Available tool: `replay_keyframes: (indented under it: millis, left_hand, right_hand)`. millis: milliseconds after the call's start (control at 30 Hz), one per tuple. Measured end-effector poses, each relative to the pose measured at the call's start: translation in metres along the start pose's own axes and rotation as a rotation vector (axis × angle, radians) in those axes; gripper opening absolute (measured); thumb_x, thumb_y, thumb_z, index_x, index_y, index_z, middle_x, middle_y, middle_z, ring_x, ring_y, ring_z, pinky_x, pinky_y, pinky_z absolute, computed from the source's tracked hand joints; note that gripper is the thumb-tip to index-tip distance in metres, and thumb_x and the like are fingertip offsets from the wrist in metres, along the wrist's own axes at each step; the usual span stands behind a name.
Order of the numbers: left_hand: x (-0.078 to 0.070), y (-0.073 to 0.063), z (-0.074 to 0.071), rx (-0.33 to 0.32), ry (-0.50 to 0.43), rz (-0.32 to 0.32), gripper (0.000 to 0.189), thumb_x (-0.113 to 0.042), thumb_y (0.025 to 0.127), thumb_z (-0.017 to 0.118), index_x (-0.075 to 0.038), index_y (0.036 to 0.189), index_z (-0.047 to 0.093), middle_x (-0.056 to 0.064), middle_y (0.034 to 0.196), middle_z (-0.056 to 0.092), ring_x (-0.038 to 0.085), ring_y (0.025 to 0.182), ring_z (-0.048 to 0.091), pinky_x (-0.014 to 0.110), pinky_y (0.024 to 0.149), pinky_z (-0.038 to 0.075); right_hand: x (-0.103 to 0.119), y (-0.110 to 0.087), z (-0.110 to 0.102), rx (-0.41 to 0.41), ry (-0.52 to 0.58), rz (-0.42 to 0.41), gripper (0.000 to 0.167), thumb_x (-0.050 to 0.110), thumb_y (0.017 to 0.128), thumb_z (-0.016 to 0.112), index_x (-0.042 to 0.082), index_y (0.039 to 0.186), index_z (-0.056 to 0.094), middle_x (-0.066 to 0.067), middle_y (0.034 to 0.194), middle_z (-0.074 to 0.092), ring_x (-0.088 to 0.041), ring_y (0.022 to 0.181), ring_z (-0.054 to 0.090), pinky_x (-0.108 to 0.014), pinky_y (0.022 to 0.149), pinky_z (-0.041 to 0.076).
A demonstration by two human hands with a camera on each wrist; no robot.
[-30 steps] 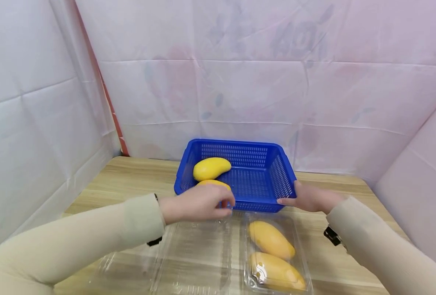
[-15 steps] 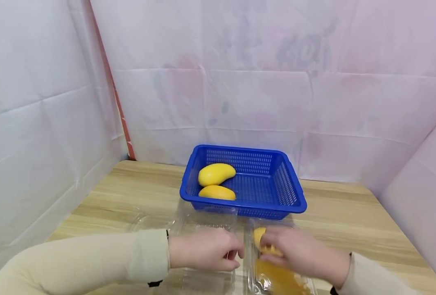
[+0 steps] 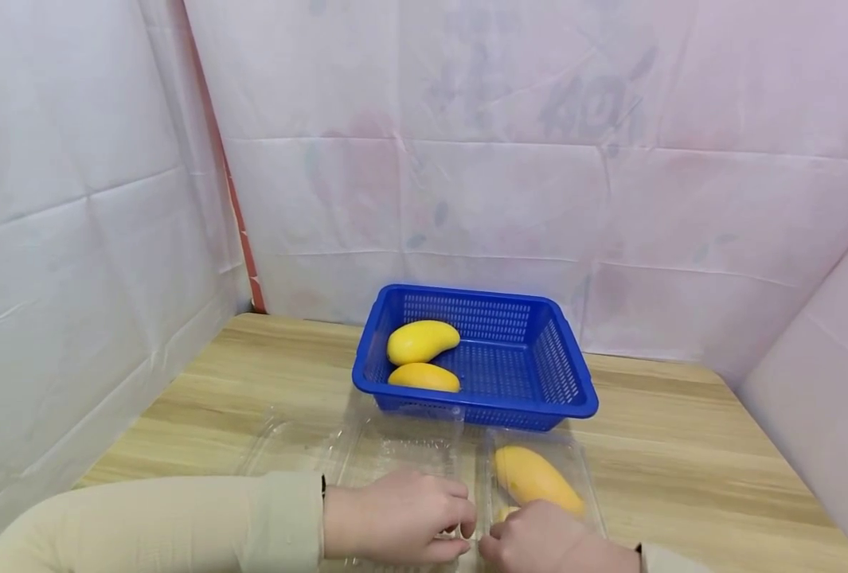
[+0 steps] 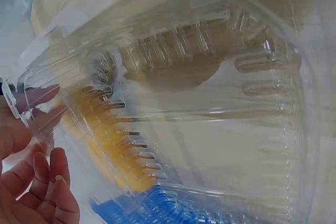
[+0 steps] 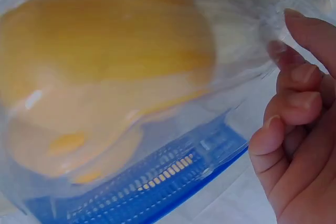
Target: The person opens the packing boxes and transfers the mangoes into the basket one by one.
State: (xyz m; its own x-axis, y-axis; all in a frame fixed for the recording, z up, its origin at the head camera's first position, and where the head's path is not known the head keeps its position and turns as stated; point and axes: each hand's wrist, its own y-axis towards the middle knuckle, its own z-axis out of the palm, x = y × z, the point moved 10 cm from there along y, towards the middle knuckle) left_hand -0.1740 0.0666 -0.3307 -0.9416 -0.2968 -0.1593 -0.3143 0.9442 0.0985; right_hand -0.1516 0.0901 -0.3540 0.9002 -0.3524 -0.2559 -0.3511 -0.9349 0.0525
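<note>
A clear plastic clamshell box holds mangoes, two of them partly visible past my right hand. That right hand, fingers curled, is at the left edge of this box; in the right wrist view, the thumb and index finger pinch the plastic edge. My left hand hovers by the right rim of a second clear clamshell, which lies open. Its fingers are loosely bent, with thumb and index tips apart. Some fingertips show behind clear plastic in the left wrist view. Sleeves hide the lower parts.
A blue perforated basket stands behind the boxes with two mangoes at its left side. The open clamshell's lid spreads left over the wooden table. Hanging white sheets enclose the back and sides.
My right hand has left the basket's front right corner and come to the filled clamshell's left edge. My left hand has moved from the basket's front toward me along the open clamshell.
</note>
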Motion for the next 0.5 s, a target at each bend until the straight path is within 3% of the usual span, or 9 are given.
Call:
replay_keyframes:
  millis: [100, 200, 300, 500]
  left_hand:
    - [-0.004, -0.001, 0.001, -0.022, -0.004, 0.026, 0.008, -0.027, 0.092, 0.058, -0.022, 0.089, 0.064, -0.016, 0.078, 0.049, -0.013, 0.065, 0.038, 0.004, 0.055, 0.032]
    - [-0.005, -0.002, 0.004, -0.02, -0.043, 0.032, 0.006, -0.025, 0.091, 0.06, -0.02, 0.09, 0.062, -0.015, 0.079, 0.049, -0.013, 0.065, 0.038, 0.003, 0.056, 0.032]
    - [-0.004, 0.001, 0.007, -0.003, -0.06, 0.019, 0.007, -0.025, 0.089, 0.062, -0.02, 0.088, 0.058, -0.016, 0.078, 0.047, -0.011, 0.064, 0.037, 0.005, 0.055, 0.032]
    - [-0.003, 0.004, 0.02, 0.083, -0.081, 0.001, 0.007, -0.024, 0.089, 0.061, -0.022, 0.085, 0.056, -0.018, 0.076, 0.046, -0.01, 0.063, 0.037, 0.006, 0.054, 0.032]
  right_hand:
    - [0.003, -0.002, 0.004, 0.035, -0.011, 0.029, 0.03, 0.036, 0.077, 0.065, 0.024, 0.059, 0.044, 0.017, 0.05, 0.032, 0.004, 0.041, 0.02, -0.014, 0.036, 0.018]
    - [0.001, -0.005, 0.009, 0.095, 0.035, 0.112, 0.034, 0.037, 0.079, 0.064, 0.023, 0.057, 0.042, 0.016, 0.049, 0.029, 0.003, 0.04, 0.018, -0.015, 0.035, 0.019]
    - [-0.001, -0.009, 0.012, 0.152, 0.005, 0.182, 0.035, 0.036, 0.078, 0.064, 0.022, 0.057, 0.041, 0.015, 0.049, 0.028, 0.002, 0.038, 0.021, -0.018, 0.034, 0.022]
    - [0.005, -0.01, 0.008, 0.073, -0.125, 0.163, 0.033, 0.035, 0.071, 0.068, 0.02, 0.059, 0.042, 0.012, 0.048, 0.032, 0.0, 0.037, 0.03, -0.021, 0.032, 0.024]
